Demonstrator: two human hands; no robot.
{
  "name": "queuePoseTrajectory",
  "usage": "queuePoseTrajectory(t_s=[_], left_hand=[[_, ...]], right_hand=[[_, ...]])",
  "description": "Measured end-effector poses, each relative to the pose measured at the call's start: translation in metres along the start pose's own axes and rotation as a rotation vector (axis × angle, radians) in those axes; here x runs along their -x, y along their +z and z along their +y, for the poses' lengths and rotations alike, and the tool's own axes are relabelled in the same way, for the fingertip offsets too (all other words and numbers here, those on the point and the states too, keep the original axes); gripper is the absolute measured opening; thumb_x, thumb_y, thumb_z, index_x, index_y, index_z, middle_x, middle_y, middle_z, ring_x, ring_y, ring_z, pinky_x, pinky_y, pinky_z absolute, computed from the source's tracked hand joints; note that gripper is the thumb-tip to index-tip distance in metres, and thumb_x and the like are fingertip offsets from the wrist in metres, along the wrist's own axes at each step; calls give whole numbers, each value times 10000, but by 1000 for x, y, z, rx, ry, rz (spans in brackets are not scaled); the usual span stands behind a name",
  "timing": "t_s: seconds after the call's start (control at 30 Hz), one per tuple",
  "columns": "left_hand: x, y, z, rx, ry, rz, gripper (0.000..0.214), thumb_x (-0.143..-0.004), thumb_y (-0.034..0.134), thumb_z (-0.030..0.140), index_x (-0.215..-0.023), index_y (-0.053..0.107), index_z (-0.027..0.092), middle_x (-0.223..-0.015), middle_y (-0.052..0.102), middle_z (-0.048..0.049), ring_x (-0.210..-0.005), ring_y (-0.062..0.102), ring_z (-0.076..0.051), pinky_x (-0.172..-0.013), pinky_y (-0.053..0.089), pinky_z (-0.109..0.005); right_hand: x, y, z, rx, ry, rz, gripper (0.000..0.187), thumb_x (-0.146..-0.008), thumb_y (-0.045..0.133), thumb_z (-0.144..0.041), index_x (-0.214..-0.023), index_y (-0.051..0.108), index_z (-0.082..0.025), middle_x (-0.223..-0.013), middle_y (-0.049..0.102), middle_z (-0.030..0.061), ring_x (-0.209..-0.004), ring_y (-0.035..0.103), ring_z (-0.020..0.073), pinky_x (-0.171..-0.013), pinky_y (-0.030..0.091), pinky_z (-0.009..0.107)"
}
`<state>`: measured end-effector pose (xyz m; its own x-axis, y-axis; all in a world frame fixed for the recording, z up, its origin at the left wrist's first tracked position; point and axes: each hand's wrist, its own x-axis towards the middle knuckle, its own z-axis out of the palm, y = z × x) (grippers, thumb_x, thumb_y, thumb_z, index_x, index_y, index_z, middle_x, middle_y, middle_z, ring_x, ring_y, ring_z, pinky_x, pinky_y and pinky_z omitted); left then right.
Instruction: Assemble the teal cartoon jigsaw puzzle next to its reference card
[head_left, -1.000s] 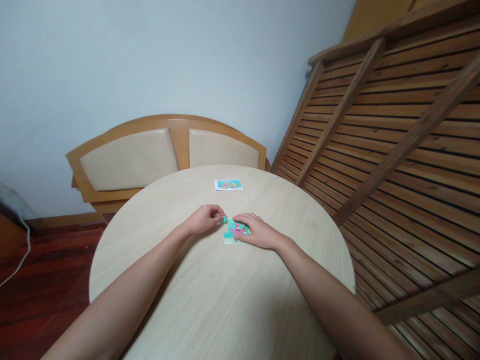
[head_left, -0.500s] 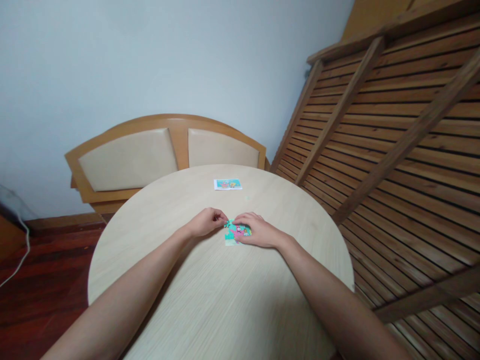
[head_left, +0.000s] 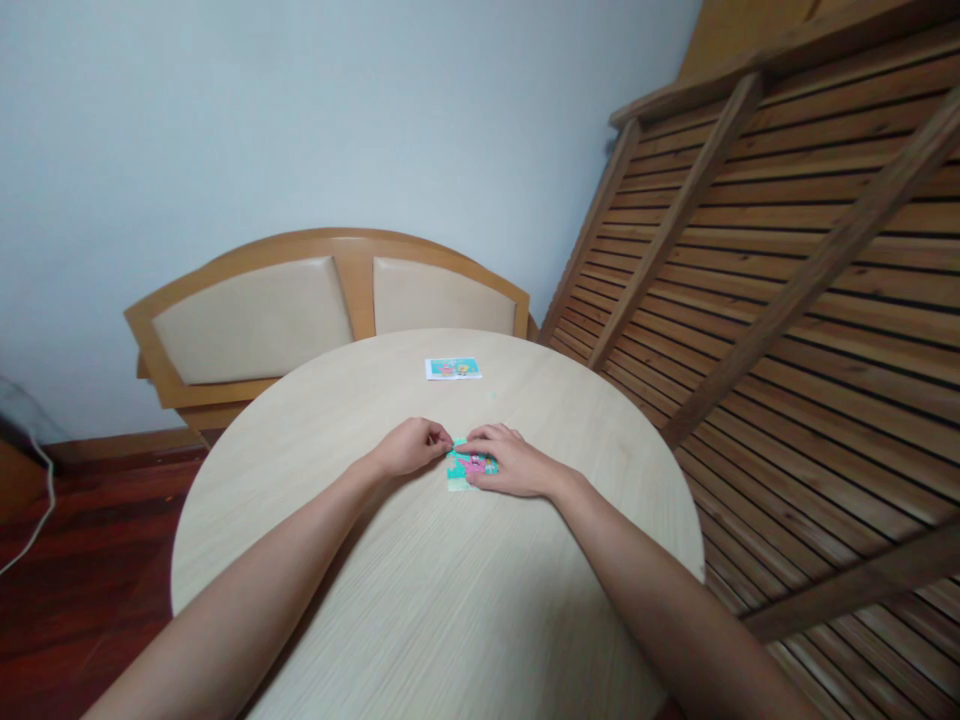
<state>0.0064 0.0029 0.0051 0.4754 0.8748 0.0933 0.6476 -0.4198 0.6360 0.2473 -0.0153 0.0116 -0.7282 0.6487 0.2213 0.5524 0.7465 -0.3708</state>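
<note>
A small jigsaw puzzle (head_left: 457, 482) in teal, pink and yellow lies flat on the round table (head_left: 420, 600). My left hand (head_left: 411, 446) is at its upper left corner, thumb and forefinger pinched on a puzzle piece that the fingertips mostly hide. Over the right part of the puzzle rests my right hand (head_left: 517, 462), its fingers apart and stretched to the left. The forefinger reaches the top left area, close to the left fingertips, while the thumb lies along the lower edge. The right side of the picture is covered by this hand.
Farther back on the table lies a white-edged picture card (head_left: 453, 369) with a similar cartoon. A headboard (head_left: 360, 285) with cream panels stands behind the table, against the wall. Wooden slats (head_left: 750, 300) lean along the right side. A white cable (head_left: 49, 500) hangs at far left.
My right forefinger has stretched left onto the upper left of the puzzle, by my left fingertips. Dark gaps seen there earlier no longer show. The view has shifted slightly.
</note>
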Motion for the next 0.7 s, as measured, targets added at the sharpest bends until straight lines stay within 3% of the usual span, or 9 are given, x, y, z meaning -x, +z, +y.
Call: queuePoseTrajectory(t_s=[0.17,0.4,0.7], left_hand=[[1,-7,3,-108,6,11,299,-842,530,333,-928,765,169,-854,747,-52,-697,617,-162,-631,406,-236],[5,-33,-9,-329,-101,170,278,-874,549,382,-975,747,214,-908,744,-58,-706,620,-169,-616,375,-246],[6,-35,-23,-359,-142,121,303,-842,564,382,-1003,755,209,-951,746,-77,-733,637,-180,-648,405,-253]], right_hand=[[1,2,0,23,-5,0,455,-854,658,-432,-1291,643,-310,-1268,570,90,-1205,489,274,-1054,352,460],[1,0,-6,60,-9,14,461,-842,658,-413,-1281,643,-276,-1246,580,93,-1170,503,269,-1048,360,453],[0,4,-9,96,-23,-18,479,-875,596,-389,-1345,595,-296,-1292,550,96,-1201,478,279,-1044,357,463]])
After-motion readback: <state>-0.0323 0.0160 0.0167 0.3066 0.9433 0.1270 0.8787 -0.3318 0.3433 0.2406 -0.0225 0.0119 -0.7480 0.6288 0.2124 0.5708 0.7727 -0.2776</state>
